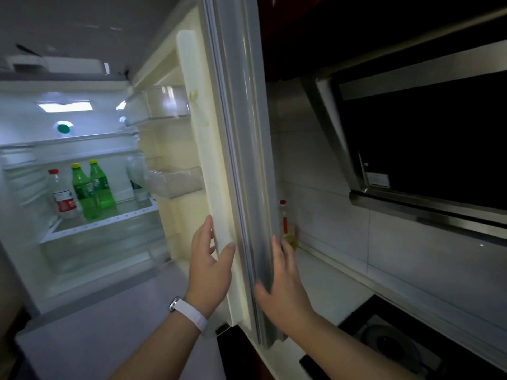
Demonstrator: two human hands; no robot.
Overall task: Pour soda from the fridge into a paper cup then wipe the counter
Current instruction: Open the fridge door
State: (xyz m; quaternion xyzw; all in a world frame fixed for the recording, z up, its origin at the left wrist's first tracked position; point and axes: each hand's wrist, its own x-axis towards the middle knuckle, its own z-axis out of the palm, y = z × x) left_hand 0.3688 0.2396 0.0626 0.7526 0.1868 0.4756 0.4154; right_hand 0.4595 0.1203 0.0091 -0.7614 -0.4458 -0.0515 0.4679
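- Head view: the fridge [24, 113] stands open and lit, and its door [241, 133] is swung out, edge-on to the camera
- The left hand [211, 267] lies on the door's cream inner lining low down; its fingers are straight and point up, the thumb is spread toward the door's edge, and it grips nothing
- A white watch [189, 314] sits on the left wrist
- The right hand [284, 283] rests on the door's grey outer side, level with the left hand; its fingers are straight and together, the thumb is spread low on the door, and it holds nothing
- A green bottle [82, 193] and a second green bottle [102, 187], both yellow-capped, stand upright side by side on a shelf [104, 222] inside the fridge, well apart from both hands
- A clear bottle [63, 194] with a red cap and red label stands just left of them
- Another blurred bottle [136, 176] stands at the shelf's right end; whether it is on the shelf or in the door cannot be told
- Two clear bins [175, 182] hang inside the door
- Right of the door, a red-capped oil bottle [285, 223] stands on the counter [323, 281] by the tiled wall, partly hidden by the door
- A dark hood [411, 133] hangs above at right, with a hob [384, 346] below it
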